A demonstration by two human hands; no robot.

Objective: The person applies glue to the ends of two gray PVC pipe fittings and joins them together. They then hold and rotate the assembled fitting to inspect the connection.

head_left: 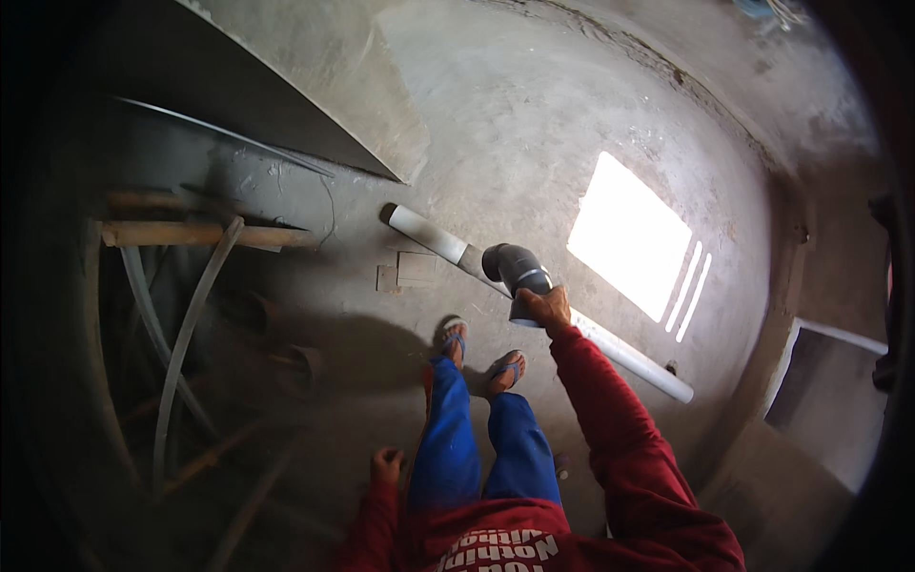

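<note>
My right hand (pixel 548 310) is closed around a dark grey pipe elbow (pixel 519 270), holding it up at arm's length. Below the elbow a long white pipe (pixel 634 359) lies slantwise on the concrete floor, and the elbow and hand hide part of its middle. Down by my left thigh hangs my left hand (pixel 386 465), its fingers curled in, with nothing visible in them; shadow dims the detail there.
Wooden pieces (pixel 205 234) and bent pale strips (pixel 193 329) stand along the left side. Small flat tiles (pixel 416 269) lie near the white pipe. A grey slab edge (pixel 405 172) juts in at upper left. Bright sunlight (pixel 629 234) falls on the floor at right.
</note>
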